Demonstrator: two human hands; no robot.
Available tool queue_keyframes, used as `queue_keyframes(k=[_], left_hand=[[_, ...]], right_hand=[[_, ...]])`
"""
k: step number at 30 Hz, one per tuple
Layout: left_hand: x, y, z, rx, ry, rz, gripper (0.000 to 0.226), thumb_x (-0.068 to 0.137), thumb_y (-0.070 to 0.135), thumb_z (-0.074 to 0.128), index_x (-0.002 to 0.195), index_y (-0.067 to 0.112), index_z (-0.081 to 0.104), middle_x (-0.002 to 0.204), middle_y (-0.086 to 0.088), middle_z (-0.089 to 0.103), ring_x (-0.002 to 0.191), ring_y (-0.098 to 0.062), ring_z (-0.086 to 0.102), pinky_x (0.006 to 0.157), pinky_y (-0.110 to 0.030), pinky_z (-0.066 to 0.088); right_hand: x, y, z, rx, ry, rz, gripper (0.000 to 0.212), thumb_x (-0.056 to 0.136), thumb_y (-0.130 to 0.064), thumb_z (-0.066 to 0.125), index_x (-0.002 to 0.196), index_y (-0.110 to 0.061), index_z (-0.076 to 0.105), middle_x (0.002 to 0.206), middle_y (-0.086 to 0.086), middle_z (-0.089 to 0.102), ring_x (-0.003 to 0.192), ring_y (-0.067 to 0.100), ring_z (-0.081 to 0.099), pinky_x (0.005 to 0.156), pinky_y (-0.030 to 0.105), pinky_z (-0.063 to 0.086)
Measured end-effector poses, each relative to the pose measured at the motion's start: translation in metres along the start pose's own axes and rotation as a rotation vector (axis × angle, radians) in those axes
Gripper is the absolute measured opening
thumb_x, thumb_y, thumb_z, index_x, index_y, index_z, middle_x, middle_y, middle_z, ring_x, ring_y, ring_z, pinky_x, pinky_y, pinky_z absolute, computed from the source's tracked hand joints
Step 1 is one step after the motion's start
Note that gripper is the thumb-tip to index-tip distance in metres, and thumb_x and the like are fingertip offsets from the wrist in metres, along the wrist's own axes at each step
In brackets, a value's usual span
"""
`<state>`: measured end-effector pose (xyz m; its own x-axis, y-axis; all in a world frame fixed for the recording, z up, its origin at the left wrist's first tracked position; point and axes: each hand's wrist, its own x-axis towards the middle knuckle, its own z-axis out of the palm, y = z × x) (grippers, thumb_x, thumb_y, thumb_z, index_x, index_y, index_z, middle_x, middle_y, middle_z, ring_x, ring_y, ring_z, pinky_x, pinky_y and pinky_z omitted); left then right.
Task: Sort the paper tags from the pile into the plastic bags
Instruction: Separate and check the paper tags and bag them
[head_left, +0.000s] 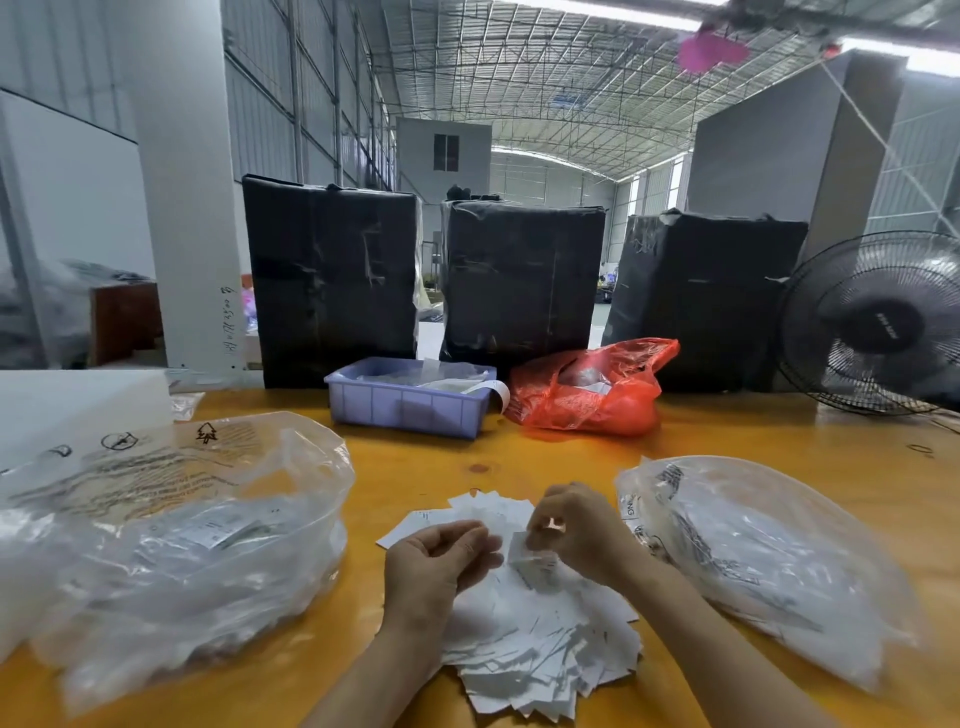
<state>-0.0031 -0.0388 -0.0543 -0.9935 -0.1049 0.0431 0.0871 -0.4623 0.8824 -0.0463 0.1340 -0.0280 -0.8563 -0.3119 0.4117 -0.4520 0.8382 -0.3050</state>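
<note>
While the pile of paper tags (524, 623) lies spread on the bench (571, 452) between the two clear plastic bags, the left bag (171, 545) and the right bag (769, 561), the right hand (571, 530) pinches one tag (530, 558) above the heap. The left hand (441, 558) hovers beside it, fingers curled; whether it holds anything I cannot tell. Best to lift a single tag free, read it, then drop it well inside the matching bag's mouth.

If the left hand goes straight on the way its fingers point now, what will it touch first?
Probably the paper tag that the right hand pinches: the left hand has its curled fingers pointing right, toward it. Depth is unclear in this view.
</note>
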Motion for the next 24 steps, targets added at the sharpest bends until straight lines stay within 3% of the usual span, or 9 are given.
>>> queue_keyframes(k=[3, 5, 8, 11, 15, 19, 22, 24], left_hand=[[-0.001, 0.002, 0.002, -0.036, -0.001, -0.013, 0.02, 0.071, -0.006, 0.072, 0.089, -0.009, 0.066, 0.08, -0.024, 0.071, 0.066, -0.027, 0.071, 0.055, -0.02, 0.055], [0.0, 0.002, 0.002, -0.039, 0.004, -0.007, 0.028, 0.062, -0.002, 0.075, 0.088, -0.008, 0.066, 0.079, -0.025, 0.071, 0.065, -0.027, 0.071, 0.055, -0.02, 0.055], [-0.001, 0.002, 0.004, -0.034, 0.009, -0.015, 0.027, 0.062, -0.003, 0.075, 0.086, -0.007, 0.066, 0.079, -0.024, 0.071, 0.065, -0.028, 0.071, 0.055, -0.021, 0.055], [-0.003, 0.005, 0.006, -0.03, 0.016, -0.012, 0.019, 0.069, 0.0, 0.074, 0.087, -0.003, 0.067, 0.081, -0.02, 0.073, 0.067, -0.021, 0.071, 0.057, -0.021, 0.054], [-0.003, 0.012, 0.007, 0.019, 0.04, 0.01, 0.003, 0.083, 0.013, 0.067, 0.084, 0.013, 0.065, 0.08, -0.002, 0.075, 0.07, -0.009, 0.063, 0.067, -0.026, 0.041], [-0.003, 0.02, 0.01, -0.197, 0.071, 0.0, 0.029, 0.072, 0.0, 0.069, 0.093, 0.01, 0.052, 0.082, -0.014, 0.072, 0.076, -0.02, 0.065, 0.068, -0.033, 0.052], [-0.003, 0.022, 0.008, -0.245, 0.096, 0.014, 0.034, 0.079, -0.009, 0.063, 0.097, 0.012, 0.044, 0.079, -0.012, 0.071, 0.067, -0.017, 0.07, 0.056, -0.031, 0.057], [-0.003, 0.023, 0.007, -0.253, 0.1, 0.014, 0.032, 0.084, -0.013, 0.056, 0.096, 0.013, 0.043, 0.084, -0.012, 0.069, 0.068, -0.019, 0.07, 0.059, -0.034, 0.058]], right_hand=[[-0.004, -0.006, -0.006, 0.381, 0.225, 0.125, 0.005, 0.075, -0.008, 0.078, 0.071, -0.008, 0.074, 0.063, -0.006, 0.063, 0.06, 0.007, 0.051, 0.06, 0.02, 0.042], [-0.006, -0.013, -0.011, 0.694, 0.298, 0.232, 0.008, 0.076, -0.007, 0.076, 0.071, -0.002, 0.071, 0.061, 0.003, 0.063, 0.056, 0.011, 0.051, 0.056, 0.023, 0.042], [-0.006, -0.025, -0.016, 1.054, 0.229, 0.385, 0.01, 0.08, -0.005, 0.072, 0.079, 0.001, 0.065, 0.063, 0.008, 0.062, 0.049, 0.011, 0.054, 0.049, 0.02, 0.042], [-0.008, -0.036, -0.02, 1.227, 0.06, 0.489, 0.006, 0.081, -0.001, 0.068, 0.083, 0.0, 0.063, 0.067, 0.008, 0.064, 0.053, 0.013, 0.057, 0.049, 0.019, 0.045], [-0.016, -0.041, -0.022, 1.344, -0.159, 0.508, 0.011, 0.071, -0.01, 0.072, 0.079, -0.007, 0.065, 0.067, 0.005, 0.066, 0.061, 0.016, 0.062, 0.054, 0.022, 0.049], [-0.022, -0.046, -0.015, 1.225, -0.451, 0.333, 0.023, 0.07, -0.019, 0.076, 0.087, -0.006, 0.068, 0.087, 0.011, 0.066, 0.079, 0.018, 0.063, 0.071, 0.028, 0.052], [-0.022, -0.055, -0.004, 1.037, -0.363, 0.267, 0.006, 0.079, -0.009, 0.073, 0.08, -0.005, 0.068, 0.069, 0.002, 0.065, 0.061, 0.007, 0.059, 0.058, 0.017, 0.046], [-0.02, -0.055, -0.002, 0.998, -0.231, 0.263, 0.004, 0.082, -0.003, 0.069, 0.078, -0.003, 0.068, 0.065, 0.001, 0.064, 0.06, 0.009, 0.059, 0.058, 0.018, 0.045]])
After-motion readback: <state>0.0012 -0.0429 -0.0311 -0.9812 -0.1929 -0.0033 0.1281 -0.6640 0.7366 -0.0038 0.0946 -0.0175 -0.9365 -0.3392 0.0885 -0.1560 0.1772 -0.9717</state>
